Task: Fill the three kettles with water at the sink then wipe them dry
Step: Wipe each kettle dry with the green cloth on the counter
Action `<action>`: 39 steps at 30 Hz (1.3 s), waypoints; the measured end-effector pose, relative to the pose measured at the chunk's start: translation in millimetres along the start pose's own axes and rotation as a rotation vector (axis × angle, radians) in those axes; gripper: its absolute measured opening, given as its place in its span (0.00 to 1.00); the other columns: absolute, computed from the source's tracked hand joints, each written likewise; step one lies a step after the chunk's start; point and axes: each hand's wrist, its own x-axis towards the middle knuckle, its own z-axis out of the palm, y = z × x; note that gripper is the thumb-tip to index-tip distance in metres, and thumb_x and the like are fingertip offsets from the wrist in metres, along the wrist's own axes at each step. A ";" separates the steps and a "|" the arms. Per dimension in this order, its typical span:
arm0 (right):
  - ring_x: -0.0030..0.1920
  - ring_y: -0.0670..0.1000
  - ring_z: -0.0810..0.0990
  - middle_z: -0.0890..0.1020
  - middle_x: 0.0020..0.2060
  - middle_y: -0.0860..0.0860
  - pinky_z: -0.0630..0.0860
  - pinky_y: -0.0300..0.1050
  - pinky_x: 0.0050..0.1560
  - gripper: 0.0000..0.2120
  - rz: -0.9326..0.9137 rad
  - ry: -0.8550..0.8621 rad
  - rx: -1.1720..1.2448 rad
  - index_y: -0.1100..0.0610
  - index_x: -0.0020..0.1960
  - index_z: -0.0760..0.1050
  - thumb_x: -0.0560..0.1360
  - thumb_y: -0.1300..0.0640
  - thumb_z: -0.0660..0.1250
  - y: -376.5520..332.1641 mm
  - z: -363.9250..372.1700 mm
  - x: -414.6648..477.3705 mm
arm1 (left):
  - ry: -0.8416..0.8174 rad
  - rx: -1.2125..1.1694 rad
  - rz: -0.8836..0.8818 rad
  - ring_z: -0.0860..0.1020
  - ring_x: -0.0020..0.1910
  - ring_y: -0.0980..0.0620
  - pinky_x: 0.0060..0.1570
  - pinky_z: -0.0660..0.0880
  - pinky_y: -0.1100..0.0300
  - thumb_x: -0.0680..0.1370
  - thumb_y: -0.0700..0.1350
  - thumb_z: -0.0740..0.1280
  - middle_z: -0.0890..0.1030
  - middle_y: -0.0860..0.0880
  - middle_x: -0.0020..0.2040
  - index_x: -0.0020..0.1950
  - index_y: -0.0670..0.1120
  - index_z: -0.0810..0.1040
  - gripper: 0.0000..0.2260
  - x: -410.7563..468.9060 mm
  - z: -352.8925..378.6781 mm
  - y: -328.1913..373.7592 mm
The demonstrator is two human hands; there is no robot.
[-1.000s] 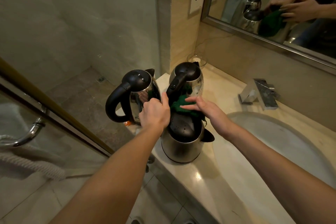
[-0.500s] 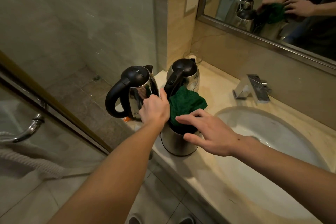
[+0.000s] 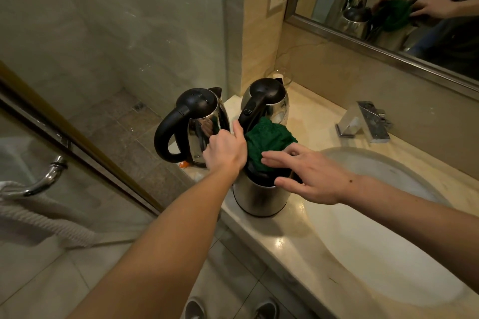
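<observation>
My left grip (image 3: 225, 150) clasps the near kettle (image 3: 259, 197); my right grip (image 3: 311, 176), fingers spread, rests on the green cloth (image 3: 264, 140) atop it. The left kettle (image 3: 204, 116) and back kettle (image 3: 269, 96) crowd behind; the sink (image 3: 375, 254) lies right.

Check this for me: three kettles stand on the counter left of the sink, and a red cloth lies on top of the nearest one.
Not quite: the cloth is green, not red. The head view shows it lying on top of the nearest kettle. That kettle and the other two kettles stand on the counter left of the sink.
</observation>
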 end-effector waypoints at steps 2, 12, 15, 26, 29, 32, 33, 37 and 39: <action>0.59 0.41 0.66 0.75 0.65 0.37 0.67 0.38 0.59 0.32 0.052 0.059 0.088 0.48 0.76 0.59 0.77 0.34 0.47 2.3 1.0 3.6 | 0.001 -0.003 0.003 0.77 0.55 0.41 0.49 0.66 0.51 0.84 0.59 0.47 0.80 0.41 0.54 0.55 0.41 0.80 0.28 0.2 -0.4 -0.3; 0.61 0.45 0.75 0.77 0.64 0.50 0.64 0.61 0.71 0.21 0.671 0.228 1.038 0.48 0.66 0.70 0.82 0.39 0.48 20.1 4.6 20.9 | 0.021 -0.011 -0.015 0.72 0.41 0.50 0.45 0.65 0.53 0.84 0.59 0.49 0.73 0.51 0.36 0.44 0.44 0.79 0.26 0.5 2.2 -1.3; 0.71 0.58 0.68 0.75 0.68 0.56 0.64 0.65 0.68 0.25 0.847 0.262 1.206 0.49 0.68 0.69 0.81 0.37 0.46 23.2 22.9 2.7 | 0.027 -0.011 -0.014 0.71 0.39 0.51 0.45 0.65 0.54 0.84 0.59 0.49 0.72 0.51 0.34 0.42 0.44 0.78 0.26 1.1 2.7 -1.0; 0.76 0.58 0.61 0.68 0.73 0.57 0.61 0.64 0.71 0.28 1.122 0.710 1.701 0.53 0.75 0.63 0.81 0.39 0.55 -25.6 56.1 -17.8 | 0.067 -0.056 -0.110 0.73 0.42 0.48 0.46 0.69 0.53 0.83 0.61 0.49 0.78 0.45 0.42 0.44 0.42 0.79 0.28 -6.9 9.6 -0.8; 0.75 0.58 0.63 0.70 0.72 0.55 0.61 0.63 0.71 0.28 1.160 0.808 1.765 0.52 0.76 0.62 0.81 0.40 0.55 -43.5 57.5 -17.8 | 0.081 -0.058 -0.129 0.74 0.42 0.48 0.45 0.69 0.53 0.83 0.61 0.48 0.79 0.44 0.42 0.40 0.44 0.75 0.27 -12.4 10.4 0.9; 0.74 0.57 0.63 0.69 0.73 0.53 0.60 0.61 0.73 0.25 1.212 0.926 1.807 0.52 0.74 0.64 0.82 0.42 0.55 -62.1 54.3 -13.3 | 0.046 -0.024 -0.148 0.71 0.41 0.49 0.43 0.65 0.54 0.83 0.61 0.48 0.75 0.45 0.40 0.40 0.45 0.74 0.26 -20.8 7.6 5.4; 0.74 0.56 0.64 0.70 0.71 0.52 0.61 0.60 0.72 0.21 1.223 0.961 1.812 0.52 0.70 0.67 0.82 0.43 0.55 -68.0 53.2 -10.9 | 0.028 -0.007 -0.146 0.71 0.41 0.49 0.42 0.65 0.54 0.83 0.62 0.48 0.74 0.45 0.41 0.42 0.44 0.75 0.27 -22.8 6.8 6.1; 0.65 0.54 0.70 0.76 0.60 0.53 0.64 0.57 0.70 0.09 1.288 1.066 1.816 0.48 0.55 0.72 0.82 0.46 0.56 -84.1 53.0 1.4 | -0.113 0.081 -0.026 0.72 0.41 0.48 0.44 0.66 0.54 0.83 0.63 0.46 0.75 0.46 0.39 0.41 0.44 0.77 0.30 -17.9 1.1 -0.1; 0.62 0.53 0.73 0.79 0.57 0.51 0.66 0.56 0.69 0.11 1.289 1.113 1.808 0.50 0.53 0.76 0.81 0.47 0.57 -87.3 55.9 6.3 | -0.218 0.085 0.087 0.74 0.43 0.49 0.46 0.67 0.55 0.83 0.64 0.46 0.77 0.47 0.40 0.47 0.45 0.80 0.30 -12.7 -1.6 -6.8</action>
